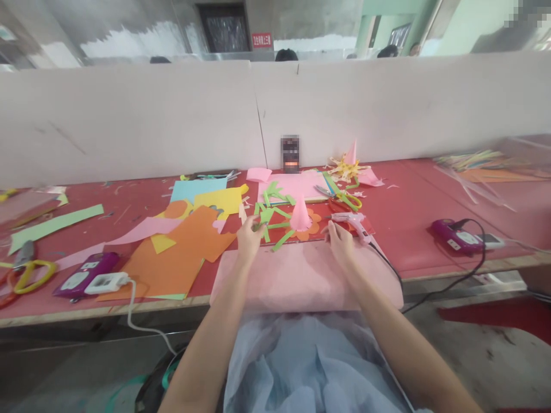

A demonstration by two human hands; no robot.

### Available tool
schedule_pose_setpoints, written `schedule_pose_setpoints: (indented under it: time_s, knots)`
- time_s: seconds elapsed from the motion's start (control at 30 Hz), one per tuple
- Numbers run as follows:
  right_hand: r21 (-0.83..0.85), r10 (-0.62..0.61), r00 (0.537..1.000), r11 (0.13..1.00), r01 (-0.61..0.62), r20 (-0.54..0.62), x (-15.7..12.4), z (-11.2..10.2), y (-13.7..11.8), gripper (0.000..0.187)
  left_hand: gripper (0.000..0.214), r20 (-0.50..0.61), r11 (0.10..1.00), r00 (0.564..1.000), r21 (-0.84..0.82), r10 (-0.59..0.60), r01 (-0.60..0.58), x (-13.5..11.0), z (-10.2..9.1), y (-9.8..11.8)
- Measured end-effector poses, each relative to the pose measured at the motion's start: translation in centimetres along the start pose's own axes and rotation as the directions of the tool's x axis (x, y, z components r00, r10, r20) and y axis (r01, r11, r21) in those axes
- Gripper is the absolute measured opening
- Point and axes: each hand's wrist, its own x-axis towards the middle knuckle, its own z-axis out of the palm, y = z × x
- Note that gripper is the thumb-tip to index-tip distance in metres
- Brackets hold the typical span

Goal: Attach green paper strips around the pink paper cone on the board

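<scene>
My left hand [249, 236] has its fingertips closed at the edge of a green paper cutout [267, 214] with several strips. My right hand [342, 241] is closed just left of a pink glue gun [355, 221]; anything in its fingertips is too small to make out. Between my hands stands a pink paper cone [301, 217], in front of an orange flower-shaped paper [313, 225], with green strips reaching toward it from the left. Beneath my wrists lies a pale pink padded sheet [301, 281] along the table edge.
Orange paper [172, 267], yellow paper [217, 202] and blue paper [196, 189] lie left. Scissors [344, 198] rest behind the glue gun, near another pink cone [352, 154] on yellow strips. Purple power sockets [88, 275] with cables flank the workspace. A white partition [172, 115] rises behind.
</scene>
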Motion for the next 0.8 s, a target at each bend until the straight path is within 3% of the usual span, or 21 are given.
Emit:
schedule_pose_setpoints:
  time_s: [0.17, 0.57, 0.8]
  knots:
    - [-0.016, 0.024, 0.999, 1.0, -0.023, 0.039, -0.22, -0.07, -0.59, 0.054, 0.015, 0.076, 1.0, 0.997, -0.003, 0.021, -0.021, -0.37, 0.19, 0.66]
    - [-0.009, 0.009, 0.998, 1.0, -0.008, 0.059, -0.05, 0.21, 0.15, 0.055, 0.03, 0.045, 0.994, 0.999, 0.109, 0.019, -0.023, -0.39, 0.07, 0.81]
    - [0.004, 0.024, 0.998, 1.0, -0.024, 0.05, -0.16, 0.14, -0.05, 0.056, 0.018, 0.011, 0.997, 1.0, 0.078, 0.001, -0.002, -0.19, -0.05, 0.73]
